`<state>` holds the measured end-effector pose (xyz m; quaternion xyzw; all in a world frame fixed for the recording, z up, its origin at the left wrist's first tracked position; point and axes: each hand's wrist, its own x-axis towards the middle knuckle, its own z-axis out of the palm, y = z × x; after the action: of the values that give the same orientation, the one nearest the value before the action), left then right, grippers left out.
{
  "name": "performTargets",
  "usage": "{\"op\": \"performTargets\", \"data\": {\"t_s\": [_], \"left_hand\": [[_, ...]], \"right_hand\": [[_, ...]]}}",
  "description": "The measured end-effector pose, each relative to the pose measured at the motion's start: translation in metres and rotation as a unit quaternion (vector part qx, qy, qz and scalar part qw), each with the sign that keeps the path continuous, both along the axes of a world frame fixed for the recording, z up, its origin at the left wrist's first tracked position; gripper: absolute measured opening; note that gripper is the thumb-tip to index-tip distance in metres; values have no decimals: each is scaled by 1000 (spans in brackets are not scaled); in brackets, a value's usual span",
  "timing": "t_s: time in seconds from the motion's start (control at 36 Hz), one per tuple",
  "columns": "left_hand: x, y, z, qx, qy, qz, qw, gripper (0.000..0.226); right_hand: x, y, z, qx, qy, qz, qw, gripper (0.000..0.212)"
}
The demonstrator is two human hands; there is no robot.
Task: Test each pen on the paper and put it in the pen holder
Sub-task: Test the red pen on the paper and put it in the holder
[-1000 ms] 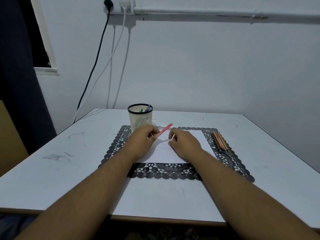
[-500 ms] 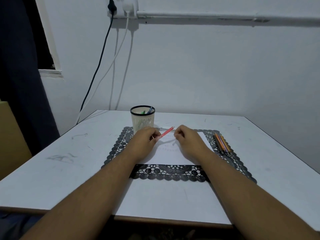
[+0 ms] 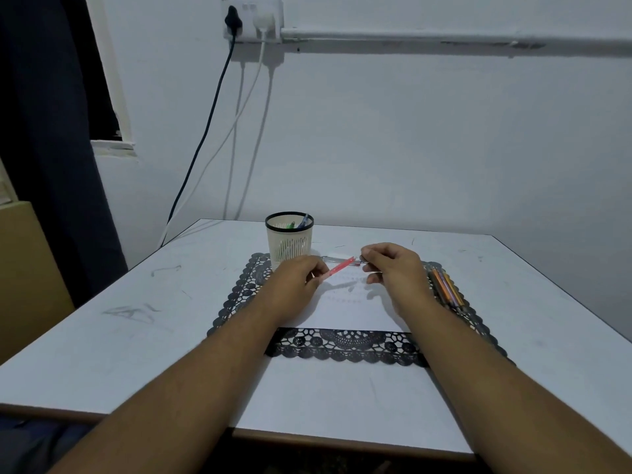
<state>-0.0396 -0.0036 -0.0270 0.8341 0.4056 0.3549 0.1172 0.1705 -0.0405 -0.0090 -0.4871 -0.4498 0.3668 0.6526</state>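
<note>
Holding a red pen (image 3: 338,267) between both hands above the white paper (image 3: 355,302), barrel slanting up from lower left to upper right. Left hand (image 3: 295,285) pinching the lower end between thumb and fingertips; right hand (image 3: 393,268) with fingers curled at the upper end, apparently pinching the tip or a cap there — too small to tell which, nor whether a clear cap is coming off or going on. Probably gripped at both ends so as to pull or push along the barrel, one hand steadying while the other works. Kept over the sheet, likely because the test scribble belongs there; faint lines of marks already visible on the paper, suggesting testing under way. Lying on a black lace-patterned placemat (image 3: 239,295), perhaps to keep the sheet from sliding on the white table (image 3: 119,336). Standing at the mat's far left corner, just beyond the left hand, a cream mesh pen holder (image 3: 290,246) with a dark rim, already containing a blue pen (image 3: 304,221) and a green pen (image 3: 290,224), so close for an easy drop. Waiting in a row on the mat's right edge, near the right wrist, several coloured pens (image 3: 446,289), presumably untested. Judged: task partly done, most pens remaining.
</note>
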Motion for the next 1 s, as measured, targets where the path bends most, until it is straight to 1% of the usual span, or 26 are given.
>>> {"op": "performTargets", "data": {"t_s": [0.11, 0.31, 0.47, 0.58, 0.72, 0.81, 1.0], "left_hand": [[2, 0, -2, 9, 2, -7, 1000, 10], [2, 1, 0, 15, 0, -16, 1000, 11], [3, 1, -3, 17, 10, -13, 1000, 10], [3, 1, -3, 22, 12, -15, 1000, 10], [3, -1, -2, 23, 10, -13, 1000, 12], [3, -1, -2, 22, 9, -11, 1000, 11], [3, -2, 3, 16, -11, -11, 1000, 10]], "right_hand": [[-1, -1, -4, 1, -33, 8, 999, 9], [0, -3, -1, 0, -84, -10, 996, 9], [1, -4, -4, -10, -111, -18, 994, 15], [-1, -4, -4, -11, -105, -27, 994, 17], [-5, -6, -3, -8, -75, -22, 997, 17], [-6, -7, -2, 1, -80, -25, 996, 17], [-1, -4, 0, 1, -69, 3, 998, 7]]}}
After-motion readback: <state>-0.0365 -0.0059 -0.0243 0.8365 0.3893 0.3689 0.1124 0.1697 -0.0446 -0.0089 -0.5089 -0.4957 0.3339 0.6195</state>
